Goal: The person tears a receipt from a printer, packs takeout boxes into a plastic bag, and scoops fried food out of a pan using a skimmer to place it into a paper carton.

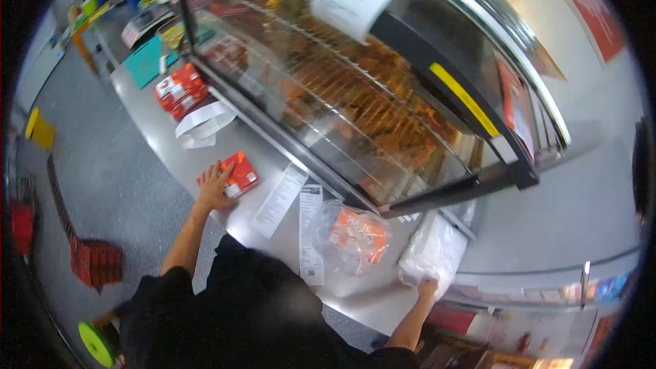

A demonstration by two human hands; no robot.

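the left hand [214, 186] is open, fingers spread over a small red box [242, 176] that lies on the metal counter [154, 123], near its front edge. the right hand [428, 288] reaches well apart to the other side, at the lower end of a white plastic bundle [434, 249]; its fingers are too blurred and covered to tell whether they grip the plastic or only press on it.

for good handling, a light, flat left palm should be enough to steady the box, since pressing hard could dent what looks like thin card. at the bundle, thin plastic probably slides and clings, so pinching a single edge and drawing it slowly would serve better than a tug, which might drag the whole lot. with the arms this wide apart, it seems wise to watch one side at a time.

between the hands lie a shorter receipt [279, 201], a long receipt [311, 232] and a clear plastic bag [362, 236] with an orange and white packet inside it. a low sweep of either arm could shift the loose paper, so lifting over it looks safer.

farther out, past the box, are a crumpled white paper bag [205, 126] and a red and white packet [181, 89]. behind everything stands a glass display case [403, 195] with browned food [342, 109] on wire racks.
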